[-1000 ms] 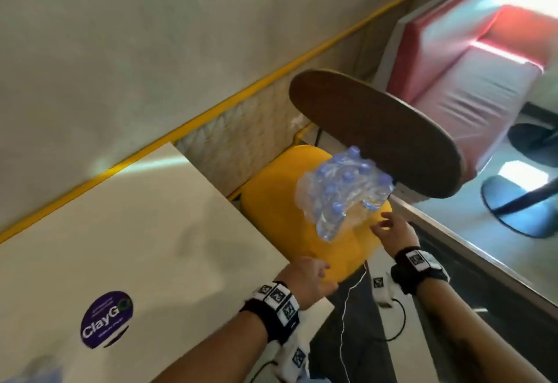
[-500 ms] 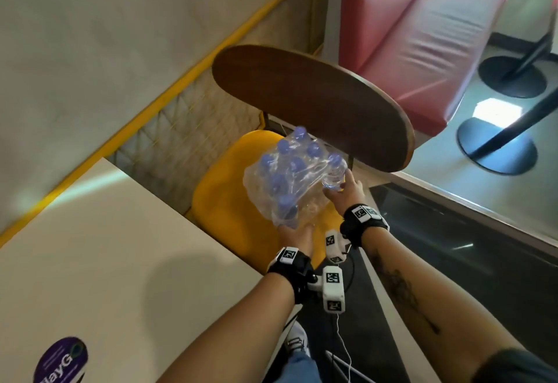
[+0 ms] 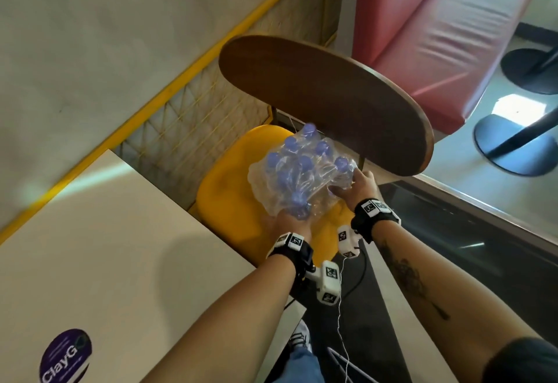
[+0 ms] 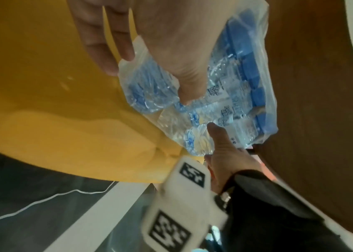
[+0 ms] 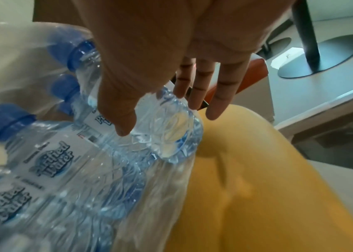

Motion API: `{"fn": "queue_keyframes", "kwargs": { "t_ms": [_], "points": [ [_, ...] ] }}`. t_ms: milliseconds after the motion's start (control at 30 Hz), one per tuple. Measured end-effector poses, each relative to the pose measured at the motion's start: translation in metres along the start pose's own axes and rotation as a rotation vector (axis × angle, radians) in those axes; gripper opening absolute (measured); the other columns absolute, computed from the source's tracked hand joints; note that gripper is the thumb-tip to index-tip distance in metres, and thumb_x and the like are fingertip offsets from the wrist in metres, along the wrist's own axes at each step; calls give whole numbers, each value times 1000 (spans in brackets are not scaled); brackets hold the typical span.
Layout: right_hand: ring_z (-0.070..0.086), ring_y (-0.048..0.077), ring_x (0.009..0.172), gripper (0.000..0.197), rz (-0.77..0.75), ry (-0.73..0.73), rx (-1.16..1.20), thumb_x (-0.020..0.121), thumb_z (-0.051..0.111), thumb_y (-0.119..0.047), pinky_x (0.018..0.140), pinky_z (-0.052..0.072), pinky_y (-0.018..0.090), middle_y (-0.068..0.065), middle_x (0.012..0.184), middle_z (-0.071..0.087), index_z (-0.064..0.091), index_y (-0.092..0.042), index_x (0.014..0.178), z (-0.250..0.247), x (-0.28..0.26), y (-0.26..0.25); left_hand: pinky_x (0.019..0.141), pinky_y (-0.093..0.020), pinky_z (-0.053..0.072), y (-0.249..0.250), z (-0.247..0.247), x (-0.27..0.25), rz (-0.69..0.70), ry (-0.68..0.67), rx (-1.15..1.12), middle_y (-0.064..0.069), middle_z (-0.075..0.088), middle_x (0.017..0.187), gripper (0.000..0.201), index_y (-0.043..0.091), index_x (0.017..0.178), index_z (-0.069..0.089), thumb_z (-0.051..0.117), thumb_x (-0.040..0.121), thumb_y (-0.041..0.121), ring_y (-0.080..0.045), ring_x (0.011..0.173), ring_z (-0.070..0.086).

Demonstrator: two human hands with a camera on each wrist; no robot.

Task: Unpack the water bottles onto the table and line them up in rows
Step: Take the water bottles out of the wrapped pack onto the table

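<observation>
Presently: clear shrink-wrapped pack of blue-capped water bottles [image 3: 302,177], tilted above yellow moulded chair seat [image 3: 229,201], left hand [image 3: 290,222] gripping its near end, right hand [image 3: 359,186] clasping one side, beige worktop [image 3: 105,246] alongside.

bottle pack [image 3: 302,175] on chair seat [image 3: 229,201], table [image 3: 105,246] to its left, backrest [image 3: 326,101] behind

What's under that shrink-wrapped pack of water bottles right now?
The yellow moulded chair seat lies under the clear plastic-wrapped pack of blue-capped water bottles. Left hand and right hand grip its sides. Whether it touches the seat is hidden.
</observation>
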State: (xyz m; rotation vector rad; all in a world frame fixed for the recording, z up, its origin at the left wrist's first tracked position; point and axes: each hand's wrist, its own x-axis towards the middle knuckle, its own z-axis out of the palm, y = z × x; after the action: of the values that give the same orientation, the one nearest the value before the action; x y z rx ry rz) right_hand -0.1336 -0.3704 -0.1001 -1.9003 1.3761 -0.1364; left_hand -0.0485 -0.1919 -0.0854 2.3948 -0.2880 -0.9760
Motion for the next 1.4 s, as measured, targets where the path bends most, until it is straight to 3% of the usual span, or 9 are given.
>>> {"fn": "queue_keyframes", "kwargs": {
  "t_ms": [100, 200, 267, 367, 467, 667, 1033, 1233, 1400],
  "points": [
    [57, 21, 97, 70, -116, -45, -56, 67, 84, -45, 78, 45, 31, 0, 119, 52, 54, -27, 128, 0, -12, 8, 75, -35, 58, -8, -3, -2, 194, -9, -27, 10, 66, 95, 53, 35, 107, 64, 70, 70, 73, -15, 82, 66],
    [59, 20, 97, 70, -214, -102, -107, 66, 87, -38, 81, 43, 30, -1, 110, 58, 57, -21, 126, -3, -35, 17, 86, -30, 55, -18, -13, -6, 407, -106, 31, 10, 53, 130, 87, 46, 134, 43, 85, 58, 48, -14, 103, 59],
    [58, 17, 93, 69, -270, -152, -110, 64, 89, -34, 80, 42, 29, -5, 104, 56, 59, -18, 125, 0, -56, 23, 95, -29, 54, -28, -26, -16, 516, -149, 137, 5, 49, 141, 92, 55, 135, 36, 85, 57, 50, -16, 113, 56],
    [64, 23, 88, 62, -337, -196, -69, 59, 90, -35, 73, 43, 28, -1, 98, 61, 65, -15, 112, 10, -92, 23, 100, -28, 49, -52, -60, -35, 580, -138, 225, 2, 54, 132, 68, 42, 121, 54, 84, 61, 53, -19, 117, 52],
    [63, 17, 86, 66, -412, -248, -8, 52, 80, -50, 71, 48, 26, -4, 99, 64, 67, -17, 108, 29, -131, 11, 85, -41, 56, -90, -111, -55, 526, -136, 152, -1, 66, 108, 53, 22, 105, 65, 86, 61, 41, -22, 97, 63],
    [61, 13, 88, 53, -578, -567, -145, 58, 81, -46, 78, 53, 35, -10, 100, 63, 61, -31, 105, 101, -207, -54, 86, -27, 52, -230, -201, -88, 248, 129, 96, 20, 64, 108, 59, 39, 112, 59, 75, 58, 57, -9, 97, 65],
    [59, 15, 95, 58, -940, -1040, -376, 56, 79, -47, 86, 49, 30, -7, 108, 59, 59, -32, 108, 314, -372, -200, 93, -40, 55, -506, -280, -223, -279, 491, -261, 20, 70, 109, 62, 46, 115, 61, 86, 58, 51, -9, 102, 68],
    [61, 14, 88, 58, -985, -1158, -397, 51, 79, -54, 80, 54, 37, -10, 100, 63, 57, -33, 100, 421, -475, -215, 92, -43, 57, -590, -307, -269, -393, 621, -356, 14, 71, 108, 66, 40, 116, 61, 88, 56, 51, -14, 99, 69],
    [60, 18, 100, 62, -971, -1134, -409, 59, 85, -38, 88, 51, 38, -3, 117, 57, 58, -31, 115, 461, -529, -220, 92, -41, 57, -617, -318, -272, -406, 651, -399, 16, 71, 106, 63, 43, 113, 62, 89, 58, 53, -12, 98, 69]
  ]
}}
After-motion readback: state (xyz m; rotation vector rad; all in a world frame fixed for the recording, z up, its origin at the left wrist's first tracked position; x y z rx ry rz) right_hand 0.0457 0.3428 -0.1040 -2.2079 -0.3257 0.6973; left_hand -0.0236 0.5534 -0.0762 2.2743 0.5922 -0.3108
